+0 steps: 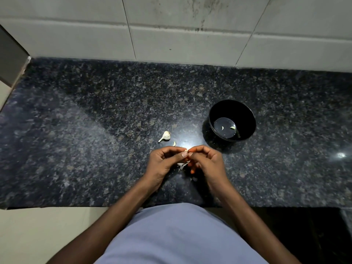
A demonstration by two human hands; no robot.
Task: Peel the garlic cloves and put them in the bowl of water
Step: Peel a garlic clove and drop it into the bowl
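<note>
1. The dark speckled polished granite worktop [95, 130] carries everything; it is hard, glossy and reflects a lamp glare near the hands. A pale tiled wall stands behind it.

2. The round black glossy bowl [247, 119] sits on the worktop to the right of and beyond the hands, well apart from them. A shallow pool of water lies at its bottom, with two small pale peeled cloves [232, 127] in it.

3. The left hand [163, 161] and the right hand [207, 162] meet above the worktop's near half. The fingers of both are curled, thumb and forefinger of each clamped on one small pale garlic clove [186, 150] held between them. Judgement: peeling is the step in hand.

4. The partly broken white papery garlic bulb [166, 135], stalk pointing left and down, lies just beyond the left hand.

5. One loose unpeeled crescent clove [174, 143] lies between bulb and hands.

6. Thin white skin flakes [182, 165] lie under the hands; dry and light.

7. Judgement: two cloves done, more remain. The next move calls for stripping the last skin by fingernail, then carrying the clove right to the bowl.
</note>
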